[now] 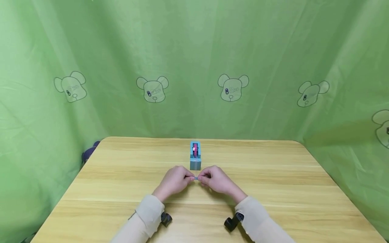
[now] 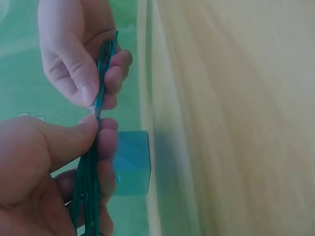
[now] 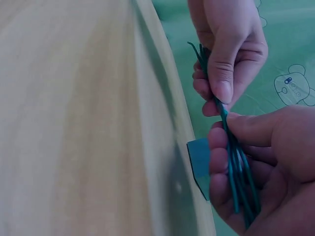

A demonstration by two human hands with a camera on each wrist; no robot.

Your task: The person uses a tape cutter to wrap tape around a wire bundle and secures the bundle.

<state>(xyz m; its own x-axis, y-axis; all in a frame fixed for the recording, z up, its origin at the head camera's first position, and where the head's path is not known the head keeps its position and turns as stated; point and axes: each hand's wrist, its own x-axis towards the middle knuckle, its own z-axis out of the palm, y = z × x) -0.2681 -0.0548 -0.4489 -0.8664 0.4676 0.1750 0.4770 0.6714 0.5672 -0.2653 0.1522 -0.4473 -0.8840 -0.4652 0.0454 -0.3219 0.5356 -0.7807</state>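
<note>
A green curtain [image 1: 194, 50] hangs behind a wood-grain table [image 1: 121, 175]. Over the table's middle is a bundle of thin green strands [image 2: 87, 179], pinched between thumb and fingers by both the left hand [image 1: 176, 180] and right hand [image 1: 217, 180], close together; just beyond stands a blue tape dispenser [image 1: 195, 160] with a pink roll [image 1: 195, 150].

Tape dispenser [image 1: 195, 160] blocks straight ahead; table [image 1: 136, 162] offers passage either side
</note>
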